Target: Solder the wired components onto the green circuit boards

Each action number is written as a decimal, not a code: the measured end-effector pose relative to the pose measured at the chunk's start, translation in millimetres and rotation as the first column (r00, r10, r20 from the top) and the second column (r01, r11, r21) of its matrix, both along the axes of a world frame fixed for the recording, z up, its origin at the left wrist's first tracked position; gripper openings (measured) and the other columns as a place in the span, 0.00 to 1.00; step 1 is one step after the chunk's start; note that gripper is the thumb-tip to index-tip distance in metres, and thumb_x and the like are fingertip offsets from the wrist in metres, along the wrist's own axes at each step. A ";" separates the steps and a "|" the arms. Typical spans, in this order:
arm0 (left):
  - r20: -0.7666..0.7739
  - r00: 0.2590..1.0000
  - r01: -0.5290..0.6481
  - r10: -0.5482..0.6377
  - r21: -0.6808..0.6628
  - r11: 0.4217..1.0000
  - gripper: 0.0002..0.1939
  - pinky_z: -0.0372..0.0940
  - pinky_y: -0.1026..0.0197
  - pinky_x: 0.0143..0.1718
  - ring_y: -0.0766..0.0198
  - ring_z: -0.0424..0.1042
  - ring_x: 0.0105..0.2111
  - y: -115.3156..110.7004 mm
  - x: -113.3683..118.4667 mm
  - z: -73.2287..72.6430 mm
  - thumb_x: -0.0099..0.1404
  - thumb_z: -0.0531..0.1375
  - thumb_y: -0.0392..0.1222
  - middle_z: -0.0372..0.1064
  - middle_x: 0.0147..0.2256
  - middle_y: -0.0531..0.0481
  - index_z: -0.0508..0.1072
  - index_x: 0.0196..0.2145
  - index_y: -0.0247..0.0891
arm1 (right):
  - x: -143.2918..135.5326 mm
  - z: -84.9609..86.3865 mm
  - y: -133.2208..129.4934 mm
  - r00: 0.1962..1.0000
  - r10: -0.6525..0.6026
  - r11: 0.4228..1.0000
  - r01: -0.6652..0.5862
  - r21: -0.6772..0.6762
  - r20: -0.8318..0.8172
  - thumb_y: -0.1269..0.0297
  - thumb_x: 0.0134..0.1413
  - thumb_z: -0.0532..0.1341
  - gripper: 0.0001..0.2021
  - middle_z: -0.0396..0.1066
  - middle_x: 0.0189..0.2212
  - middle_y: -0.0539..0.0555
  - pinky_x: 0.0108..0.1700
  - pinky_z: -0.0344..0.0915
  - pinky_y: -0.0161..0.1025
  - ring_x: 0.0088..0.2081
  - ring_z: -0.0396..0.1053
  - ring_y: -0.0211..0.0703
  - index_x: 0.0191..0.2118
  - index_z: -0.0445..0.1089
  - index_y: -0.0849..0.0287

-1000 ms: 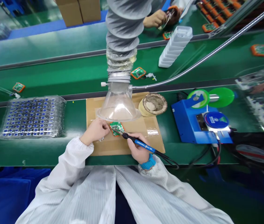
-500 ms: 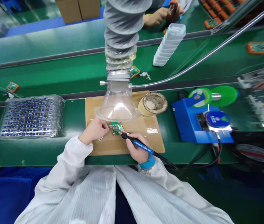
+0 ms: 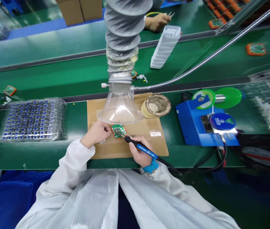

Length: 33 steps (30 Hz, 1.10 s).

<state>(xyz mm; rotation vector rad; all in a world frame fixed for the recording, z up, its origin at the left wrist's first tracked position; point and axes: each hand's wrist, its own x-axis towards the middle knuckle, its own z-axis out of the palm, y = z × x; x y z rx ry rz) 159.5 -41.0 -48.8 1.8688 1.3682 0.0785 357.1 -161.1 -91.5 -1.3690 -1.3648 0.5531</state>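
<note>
A green circuit board (image 3: 118, 129) with an orange edge lies on a cardboard sheet (image 3: 127, 151), just below the clear fume hood (image 3: 121, 111). My right hand (image 3: 141, 151) is closed around a blue and black soldering iron (image 3: 146, 149), its tip over the board. At the board's left edge, my left hand (image 3: 99, 132) is pinched; whatever sits between its fingertips is too small to make out. A small whitish piece (image 3: 103, 142) shows beneath that hand.
A worn round pot (image 3: 157, 106) stands behind the board. On the right is a blue solder feeder (image 3: 192, 124) with a green reel. Stacked clear trays (image 3: 31, 119) lie left. Behind, a green conveyor (image 3: 77, 78) carries boards and white cups (image 3: 165, 46); a co-worker's hand (image 3: 157, 23) is beyond.
My hands, the iron and the board have barely moved. The cups and boards on the conveyor have shifted left. Across the conveyor, the co-worker's hand has changed position and now shows tweezers.
</note>
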 end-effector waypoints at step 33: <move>0.228 0.950 -0.198 0.212 -0.079 0.977 0.08 0.70 0.54 0.42 0.59 0.73 0.36 -22.2 -19.0 -0.4 0.63 0.57 0.38 0.71 0.32 0.48 0.63 0.26 0.39 | 38.0 -17.8 1.2 0.940 -0.303 0.953 0.293 -0.081 -0.159 0.56 0.61 0.63 0.08 0.74 0.30 0.52 0.36 0.71 0.43 0.30 0.73 0.43 0.38 0.74 0.55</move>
